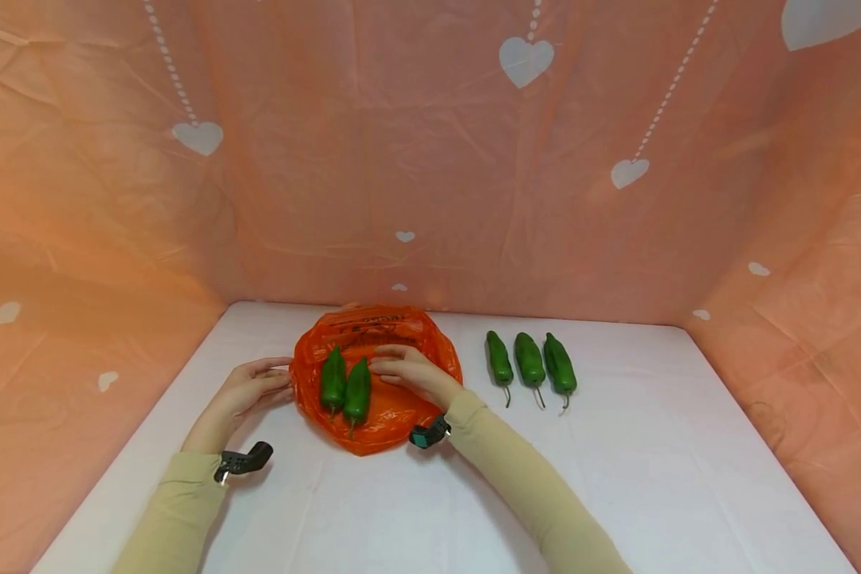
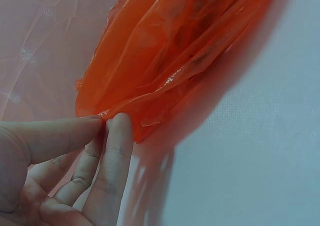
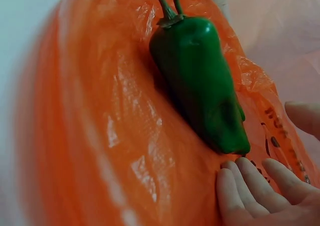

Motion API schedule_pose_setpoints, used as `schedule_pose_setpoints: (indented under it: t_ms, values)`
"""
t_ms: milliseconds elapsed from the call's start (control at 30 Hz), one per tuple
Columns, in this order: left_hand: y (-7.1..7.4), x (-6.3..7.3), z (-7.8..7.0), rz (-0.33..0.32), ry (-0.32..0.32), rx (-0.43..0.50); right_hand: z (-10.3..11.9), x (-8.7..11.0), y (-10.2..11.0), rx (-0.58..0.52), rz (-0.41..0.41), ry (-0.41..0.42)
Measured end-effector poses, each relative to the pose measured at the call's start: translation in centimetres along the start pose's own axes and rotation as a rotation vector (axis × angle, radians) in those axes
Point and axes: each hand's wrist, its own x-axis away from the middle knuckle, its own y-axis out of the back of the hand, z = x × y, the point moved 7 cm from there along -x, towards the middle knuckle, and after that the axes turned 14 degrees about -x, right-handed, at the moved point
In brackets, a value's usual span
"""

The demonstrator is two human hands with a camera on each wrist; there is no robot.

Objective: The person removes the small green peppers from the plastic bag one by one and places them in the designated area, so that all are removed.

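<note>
An orange plastic bag (image 1: 402, 406) lies spread on the white table, with black print on its far side. Two green peppers (image 1: 333, 381) rest side by side on it, stems toward me. My left hand (image 1: 247, 392) pinches the bag's left edge between thumb and fingertips; the left wrist view shows the gathered plastic (image 2: 145, 86) there. Over the bag, my right hand (image 1: 410, 371) has its fingers extended, holding nothing. In the right wrist view its fingertips are right at the tip of the nearer green pepper (image 3: 197, 81).
Three more green peppers (image 1: 529, 360) lie in a row on the white table (image 1: 660, 462), right of the bag. Pink-orange cloth (image 1: 459, 183) with white hearts encloses the table at the back and sides. Each wrist wears a black strap with a small camera (image 1: 247, 460).
</note>
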Motion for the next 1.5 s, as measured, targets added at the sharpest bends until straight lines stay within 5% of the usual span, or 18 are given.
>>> schedule_pose_setpoints:
  t_ms: [1067, 1500]
  values:
    - [0.1, -0.1, 0.4, -0.014, 0.013, -0.014, -0.2, -1.3, -1.8, 0.395, 0.022, 0.011]
    - [0.1, 0.1, 0.3, -0.017, 0.005, -0.001, 0.0, -1.0, -2.1, 0.441, 0.086, -0.014]
